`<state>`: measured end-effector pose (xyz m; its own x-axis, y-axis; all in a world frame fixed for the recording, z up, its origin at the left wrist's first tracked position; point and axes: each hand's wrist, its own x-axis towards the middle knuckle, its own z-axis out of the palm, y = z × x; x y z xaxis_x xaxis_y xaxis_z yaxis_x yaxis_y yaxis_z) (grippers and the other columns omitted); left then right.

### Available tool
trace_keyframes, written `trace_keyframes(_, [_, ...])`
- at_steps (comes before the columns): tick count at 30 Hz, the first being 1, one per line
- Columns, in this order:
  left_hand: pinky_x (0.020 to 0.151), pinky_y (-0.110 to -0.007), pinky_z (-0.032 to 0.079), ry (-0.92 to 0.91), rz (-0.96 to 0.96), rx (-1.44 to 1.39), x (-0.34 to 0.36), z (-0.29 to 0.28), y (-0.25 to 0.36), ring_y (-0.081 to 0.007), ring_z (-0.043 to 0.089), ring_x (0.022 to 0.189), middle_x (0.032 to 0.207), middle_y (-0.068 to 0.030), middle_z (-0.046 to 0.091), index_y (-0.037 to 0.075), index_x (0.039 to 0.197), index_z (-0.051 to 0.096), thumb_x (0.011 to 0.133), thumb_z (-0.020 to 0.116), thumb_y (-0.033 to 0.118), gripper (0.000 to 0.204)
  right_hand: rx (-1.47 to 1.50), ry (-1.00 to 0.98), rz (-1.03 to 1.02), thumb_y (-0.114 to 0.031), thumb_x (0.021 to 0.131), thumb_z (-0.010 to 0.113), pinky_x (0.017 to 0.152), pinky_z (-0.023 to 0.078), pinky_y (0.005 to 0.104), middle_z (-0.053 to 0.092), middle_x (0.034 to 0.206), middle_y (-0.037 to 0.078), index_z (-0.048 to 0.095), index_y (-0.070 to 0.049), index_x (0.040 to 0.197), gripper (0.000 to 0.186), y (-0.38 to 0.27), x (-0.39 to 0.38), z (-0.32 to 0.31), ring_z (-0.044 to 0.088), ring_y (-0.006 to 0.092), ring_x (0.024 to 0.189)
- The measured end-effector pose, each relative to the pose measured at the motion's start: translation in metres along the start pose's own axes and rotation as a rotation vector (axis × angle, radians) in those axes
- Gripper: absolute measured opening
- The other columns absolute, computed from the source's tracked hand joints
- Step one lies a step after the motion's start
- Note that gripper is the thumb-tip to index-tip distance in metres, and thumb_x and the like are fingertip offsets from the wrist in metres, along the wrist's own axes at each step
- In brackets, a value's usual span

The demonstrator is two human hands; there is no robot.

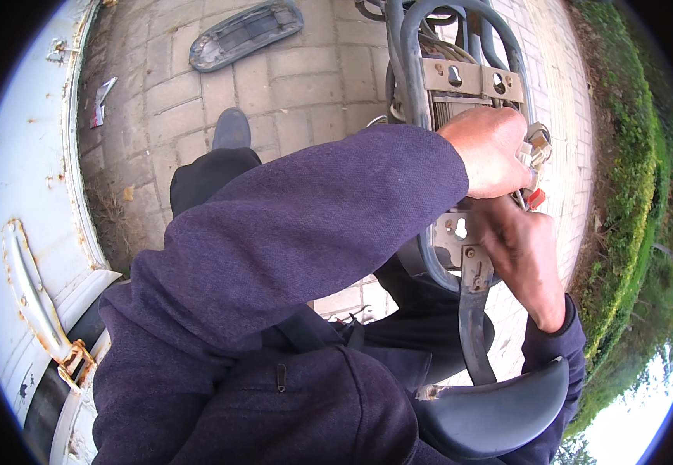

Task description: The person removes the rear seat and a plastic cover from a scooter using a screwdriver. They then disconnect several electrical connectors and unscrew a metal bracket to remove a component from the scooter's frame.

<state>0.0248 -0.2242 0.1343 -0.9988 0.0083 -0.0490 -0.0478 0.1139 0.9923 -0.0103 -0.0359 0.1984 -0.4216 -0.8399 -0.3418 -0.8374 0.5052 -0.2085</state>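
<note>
My left hand (488, 147) reaches across to the right side of a dark tubular vehicle frame (412, 70). Its fingers are curled closed at a cluster of pale plastic wire connectors (536, 147), and its fingertips are partly hidden. Just below it, my right hand (519, 248) is bent inward with closed fingers, slightly blurred. What those fingers grip is hidden under the left hand. A red connector (536, 200) sticks out between the two hands. Beneath them lie metal brackets with keyhole slots (472, 80) and a ribbed part (460, 107) inside the frame.
A padded black backrest (495, 411) on a metal bar (474, 325) stands close to my body. On the brick paving rests an oval dark tray-like part (247, 35). A rusty white vehicle panel (30, 194) flanks the left; a green hedge (623, 178) borders the right.
</note>
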Motion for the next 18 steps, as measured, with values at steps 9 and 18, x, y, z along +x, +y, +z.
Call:
trace_keyframes(9, [0.075,-0.038,0.056,-0.004,-0.011,0.087,0.000,-0.003,-0.004,-0.0262,0.072,0.080,0.087,-0.0171,0.072,-0.004,0.099,0.069,0.089,0.071,0.025,0.031,0.339,0.064,0.188,-0.005,0.094,0.073,0.064,0.050,0.0301,0.067,0.075,0.007,0.064,-0.002,0.103,0.013,0.007,-0.024,-0.012,0.062,0.0129,0.068])
trace_keyframes(18, [0.074,-0.036,0.055,-0.158,-0.045,0.045,0.003,-0.006,-0.003,-0.0213,0.070,0.082,0.084,-0.0164,0.069,-0.009,0.104,0.063,0.085,0.081,0.027,0.045,0.401,0.553,0.236,-0.004,0.091,0.079,0.074,0.049,0.0251,0.070,0.090,0.004,0.070,-0.002,0.100,0.013,0.029,-0.022,0.022,0.062,0.0104,0.081])
